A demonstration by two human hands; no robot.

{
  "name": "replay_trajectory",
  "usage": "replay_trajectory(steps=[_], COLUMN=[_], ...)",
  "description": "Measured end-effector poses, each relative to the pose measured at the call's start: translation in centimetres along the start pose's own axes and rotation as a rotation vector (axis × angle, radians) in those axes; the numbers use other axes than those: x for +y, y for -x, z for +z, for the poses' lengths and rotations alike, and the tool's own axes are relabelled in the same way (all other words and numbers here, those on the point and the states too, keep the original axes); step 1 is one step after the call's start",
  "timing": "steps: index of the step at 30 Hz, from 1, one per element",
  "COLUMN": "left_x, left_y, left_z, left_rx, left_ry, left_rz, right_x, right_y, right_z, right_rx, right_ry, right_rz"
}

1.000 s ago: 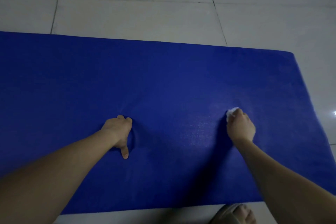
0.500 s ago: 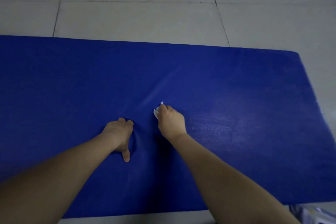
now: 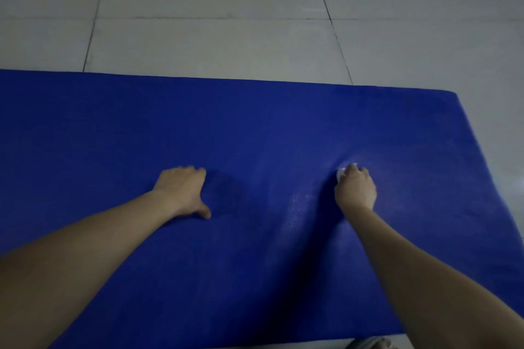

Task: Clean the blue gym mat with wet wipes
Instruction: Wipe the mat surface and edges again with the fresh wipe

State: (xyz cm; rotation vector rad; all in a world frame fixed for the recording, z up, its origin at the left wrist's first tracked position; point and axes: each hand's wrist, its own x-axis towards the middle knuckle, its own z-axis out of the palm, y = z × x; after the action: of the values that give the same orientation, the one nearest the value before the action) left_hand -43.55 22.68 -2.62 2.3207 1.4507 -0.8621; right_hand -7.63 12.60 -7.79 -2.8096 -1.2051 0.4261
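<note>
Squeezing a small scrunched white wet wipe [image 3: 341,172] in the right hand [image 3: 355,190], down on the big flat blue foam gym mat [image 3: 255,122]. Pressing with the left hand [image 3: 181,193], finger bend unclear. Runs long sideways; mat's end off right of the wipe.

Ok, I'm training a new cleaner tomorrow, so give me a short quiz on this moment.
1. True or false: the left hand holds the wipe.
2. Which hand rests bare on the mat? A) left B) right C) neither
3. Fill in: the mat lies on a ____ floor.
Key: 1 false, the right hand grips it; 2 A; 3 tiled.
</note>
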Motion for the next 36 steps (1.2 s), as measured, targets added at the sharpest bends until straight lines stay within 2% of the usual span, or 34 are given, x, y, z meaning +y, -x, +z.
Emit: replay_trajectory(steps=[2, 5, 9, 13, 15, 21, 26, 32, 36], left_x=[0.2, 0.7, 1.1, 1.5, 1.5, 1.4, 1.4, 1.3, 1.5], left_y=[-1.0, -2.1, -3.3, -3.6, -3.7, -3.3, -3.3, -3.4, -3.6], left_z=[0.0, 0.4, 0.8, 0.6, 0.7, 0.6, 0.6, 0.6, 0.5], left_rx=[0.074, -0.031, -0.092, -0.140, -0.135, -0.120, -0.132, -0.142, -0.150], left_ry=[-0.005, 0.006, 0.045, 0.097, 0.121, 0.160, 0.172, 0.161, 0.145], left_rz=[-0.038, -0.081, -0.116, -0.133, -0.123, -0.107, -0.108, -0.110, -0.124], right_x=[-3.1, -8.4, -14.6, -13.7, -10.6, 0.3, -2.1, -12.5, -17.4], right_y=[1.3, 3.7, 7.3, 5.8, 3.4, -2.0, -2.3, 2.8, 6.2], right_z=[0.9, 2.5, 5.6, 5.4, 4.0, -0.3, 0.3, 3.6, 5.9], right_rx=[-0.023, -0.045, -0.115, -0.086, -0.048, 0.021, 0.057, -0.028, -0.116], right_ry=[-0.034, -0.054, -0.092, -0.093, -0.079, -0.034, -0.061, -0.082, -0.097], right_rz=[-0.066, -0.250, -0.556, -0.631, -0.541, -0.096, 0.107, -0.197, -0.515])
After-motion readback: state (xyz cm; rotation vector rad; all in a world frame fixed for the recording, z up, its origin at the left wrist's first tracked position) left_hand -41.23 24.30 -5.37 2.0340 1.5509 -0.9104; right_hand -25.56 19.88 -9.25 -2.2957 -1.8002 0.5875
